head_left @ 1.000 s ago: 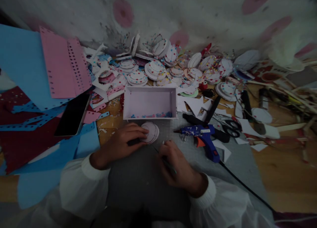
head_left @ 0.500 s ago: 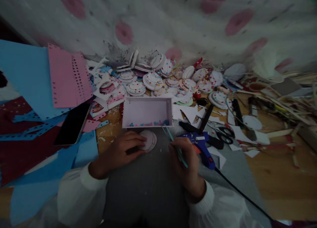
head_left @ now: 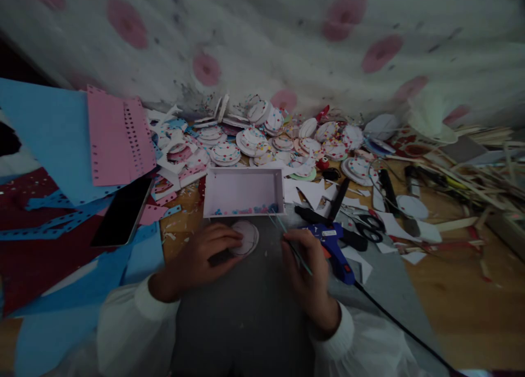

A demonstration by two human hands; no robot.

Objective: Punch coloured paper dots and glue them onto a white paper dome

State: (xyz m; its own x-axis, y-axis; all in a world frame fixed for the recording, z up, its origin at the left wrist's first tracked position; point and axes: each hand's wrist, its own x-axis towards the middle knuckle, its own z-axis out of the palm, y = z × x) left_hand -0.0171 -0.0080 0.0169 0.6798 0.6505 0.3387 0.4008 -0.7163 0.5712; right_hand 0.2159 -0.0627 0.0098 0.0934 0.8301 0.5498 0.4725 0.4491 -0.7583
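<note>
My left hand [head_left: 207,257] rests on the grey mat, its fingers closed on the left edge of a small round white layered paper disc [head_left: 249,239]. Teal tweezers [head_left: 281,224] are gripped in my right hand [head_left: 307,270], their tips pointing up and left at the near wall of the white box. This shallow open box [head_left: 241,172] lies just beyond both hands. Small blue and pink paper dots [head_left: 262,208] are gathered along its near side. Whether the tweezers pinch a dot is too small to tell.
Right of my right hand lies a blue glue gun [head_left: 334,248] with its cord, near black scissors [head_left: 371,228]. Several dotted paper discs [head_left: 252,141] are heaped behind the box. On the left are a phone [head_left: 122,213] and pink punched paper [head_left: 117,139].
The view has tilted slightly, so the whole scene sits a little lower. My hands keep nearly the same places, with the left still on the disc and the right still holding the tweezers.
</note>
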